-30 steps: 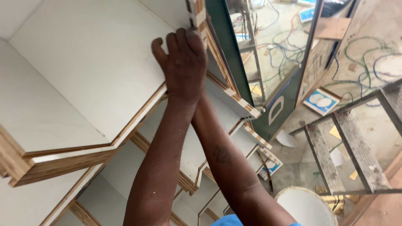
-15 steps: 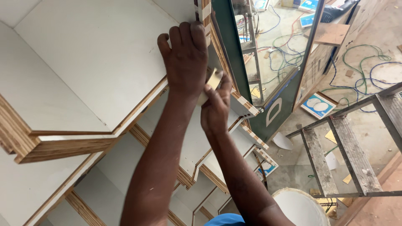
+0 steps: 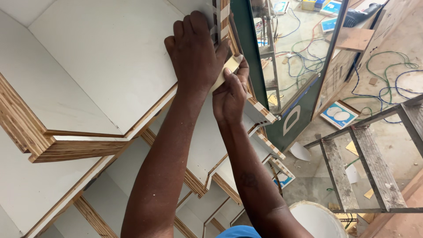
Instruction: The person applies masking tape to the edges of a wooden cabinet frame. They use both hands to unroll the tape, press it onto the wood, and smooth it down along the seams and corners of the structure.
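Observation:
My left hand (image 3: 194, 53) lies flat against the top white laminated plywood shelf (image 3: 101, 70), fingers up by its notched edge (image 3: 222, 17). My right hand (image 3: 230, 94) sits just below and to the right of it and pinches a small pale yellow strip (image 3: 228, 68), pressed against the shelf's striped plywood edge. Both forearms cross the middle of the view from the bottom.
More white shelves with bare plywood edges (image 3: 39, 145) step down below. A dark green framed glass panel (image 3: 286, 57) stands to the right. On the floor lie coloured cables (image 3: 383, 70), a wooden ladder (image 3: 370, 167) and a white bucket (image 3: 315, 220).
My right hand has come out from behind the left arm and risen toward the shelf edge with the yellow strip. The left hand has stayed flat on the shelf.

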